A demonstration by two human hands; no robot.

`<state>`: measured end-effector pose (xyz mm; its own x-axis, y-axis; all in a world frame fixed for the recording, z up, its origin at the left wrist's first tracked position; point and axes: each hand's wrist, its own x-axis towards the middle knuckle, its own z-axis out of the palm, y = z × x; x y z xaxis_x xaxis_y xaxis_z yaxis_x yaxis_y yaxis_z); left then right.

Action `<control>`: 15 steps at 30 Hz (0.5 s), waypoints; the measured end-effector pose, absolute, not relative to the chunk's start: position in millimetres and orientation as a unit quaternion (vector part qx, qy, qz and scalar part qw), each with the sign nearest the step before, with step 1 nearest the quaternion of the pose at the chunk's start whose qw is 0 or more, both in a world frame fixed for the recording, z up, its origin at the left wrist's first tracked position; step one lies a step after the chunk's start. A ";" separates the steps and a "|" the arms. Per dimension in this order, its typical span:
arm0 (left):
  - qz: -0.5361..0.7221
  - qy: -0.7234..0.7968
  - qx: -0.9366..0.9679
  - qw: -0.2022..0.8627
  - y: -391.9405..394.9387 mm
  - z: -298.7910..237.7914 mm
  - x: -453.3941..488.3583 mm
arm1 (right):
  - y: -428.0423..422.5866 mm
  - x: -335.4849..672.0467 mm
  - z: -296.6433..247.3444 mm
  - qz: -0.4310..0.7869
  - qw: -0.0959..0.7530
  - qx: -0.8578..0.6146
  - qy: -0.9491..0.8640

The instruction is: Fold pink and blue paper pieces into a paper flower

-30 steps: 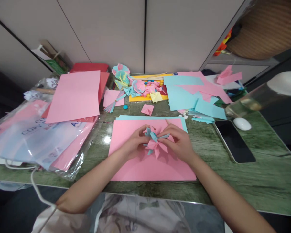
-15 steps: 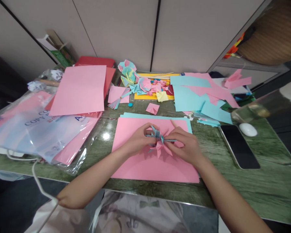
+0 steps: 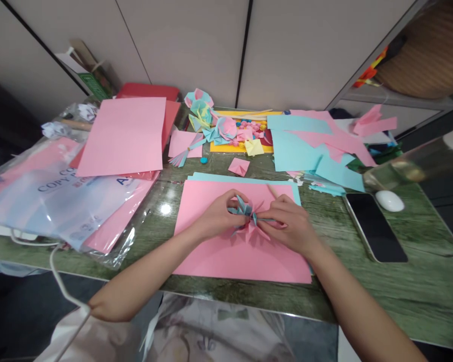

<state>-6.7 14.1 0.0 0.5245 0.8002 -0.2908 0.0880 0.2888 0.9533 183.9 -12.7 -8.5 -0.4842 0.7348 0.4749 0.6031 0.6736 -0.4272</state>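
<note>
Both hands work on a pink and blue folded paper flower (image 3: 251, 232), held just over a stack of pink paper (image 3: 215, 259) with blue sheets under it. My left hand (image 3: 224, 213) pinches the flower's blue petals between thumb and fingers. From the other side, my right hand (image 3: 289, 221) has its fingertips closed on a blue part near the flower's middle. A thin stick-like piece (image 3: 272, 191) shows just behind the right fingers. The fingers hide part of the flower's centre.
Beyond the stack lie a small folded pink square (image 3: 239, 167), paper flowers (image 3: 225, 128) and a yellow tray (image 3: 219, 148) with pom-poms. Left are pink sheets (image 3: 124, 136) and a plastic paper bag (image 3: 64, 193); right, blue paper (image 3: 292, 151), a phone (image 3: 375, 229) and a white mouse (image 3: 390, 201).
The flower has turned slightly between the fingers, its pink petals now pointing less toward me. Both hands keep their hold; the whole view has shifted a little.
</note>
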 end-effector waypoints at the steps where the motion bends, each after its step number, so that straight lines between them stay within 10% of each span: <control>1: 0.259 0.420 0.548 0.676 14.0 0.1 -6.7 | -12.6 183.8 -8.7 0.092 0.321 -0.387 -0.859; 15: 0.364 0.487 0.568 0.555 12.1 -14.3 -0.4 | -26.5 170.0 5.8 0.016 0.318 -0.499 -0.806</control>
<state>-0.4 12.1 -14.3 0.2602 0.9573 -0.1262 0.1488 0.0894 0.9848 170.0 -26.5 5.8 -0.2987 0.8148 0.4969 0.7939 0.5011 -0.3444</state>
